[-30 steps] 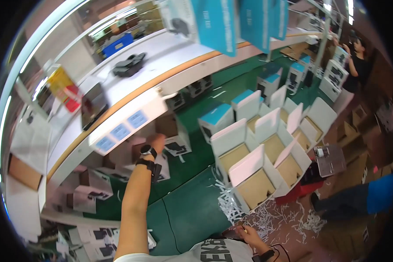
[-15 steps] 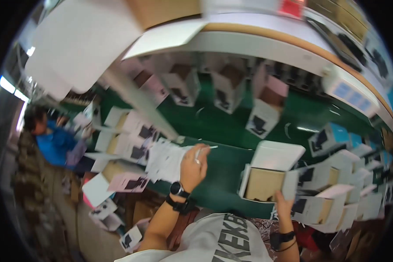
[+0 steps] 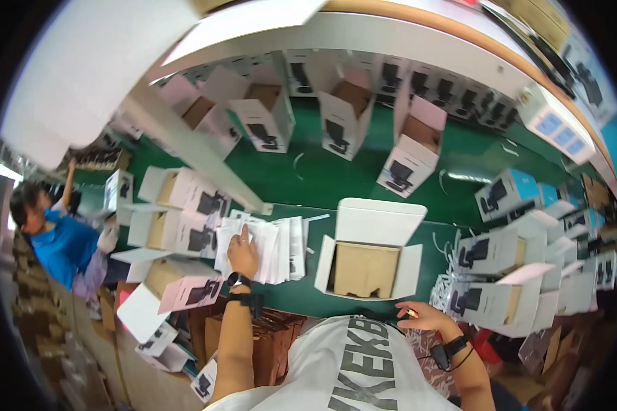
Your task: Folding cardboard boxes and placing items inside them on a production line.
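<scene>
My left hand (image 3: 243,257) lies on a fanned stack of white printed leaflets (image 3: 291,250), its index finger stretched out and nothing gripped. Right of the leaflets stands a white box (image 3: 327,266) with its lid and side flaps spread. A brown cardboard insert (image 3: 367,268) fills most of it. My right hand (image 3: 424,316) is off the box, by the table's near edge, with loosely bent fingers apart. A small gold-coloured spot, perhaps a ring, shows on it. A thin white strip (image 3: 319,218) lies beyond the leaflets.
Open white boxes (image 3: 161,229) crowd the left, and more boxes (image 3: 490,301) stand at the right beside shredded white strips (image 3: 444,291). Several open boxes (image 3: 346,123) line the green table (image 3: 308,185) under a shelf. A slanting post (image 3: 199,151) rises at left. A co-worker in blue (image 3: 65,243) is at far left.
My left hand has moved left and down onto the leaflets. My right hand has let go of the box, which now rests on the table. The view has shifted and is sharper.
</scene>
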Motion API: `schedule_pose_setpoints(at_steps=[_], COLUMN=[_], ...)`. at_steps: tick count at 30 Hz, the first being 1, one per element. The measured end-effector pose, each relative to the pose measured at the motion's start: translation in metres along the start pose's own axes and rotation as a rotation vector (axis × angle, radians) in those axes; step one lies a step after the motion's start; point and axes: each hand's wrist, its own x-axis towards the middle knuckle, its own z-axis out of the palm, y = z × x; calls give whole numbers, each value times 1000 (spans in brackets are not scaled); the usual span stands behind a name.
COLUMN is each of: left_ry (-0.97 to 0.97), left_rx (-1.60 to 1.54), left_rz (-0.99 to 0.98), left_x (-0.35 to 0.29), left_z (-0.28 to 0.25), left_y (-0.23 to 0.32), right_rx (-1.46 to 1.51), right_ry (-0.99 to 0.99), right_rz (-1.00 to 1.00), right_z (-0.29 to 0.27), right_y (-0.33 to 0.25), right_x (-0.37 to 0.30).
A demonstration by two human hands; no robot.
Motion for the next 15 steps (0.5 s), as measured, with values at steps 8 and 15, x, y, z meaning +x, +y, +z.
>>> schedule_pose_setpoints(at_steps=[8, 15], left_ry=[298, 137], left_rx=[-1589, -623], left_rz=[702, 1311], left_x=[-113, -133], left_z=[-141, -136], left_y=[131, 182], right_rx=[361, 252], right_ry=[433, 220], right_rz=[206, 327], right_z=[78, 60], right_y=[81, 10], right_x=[11, 35])
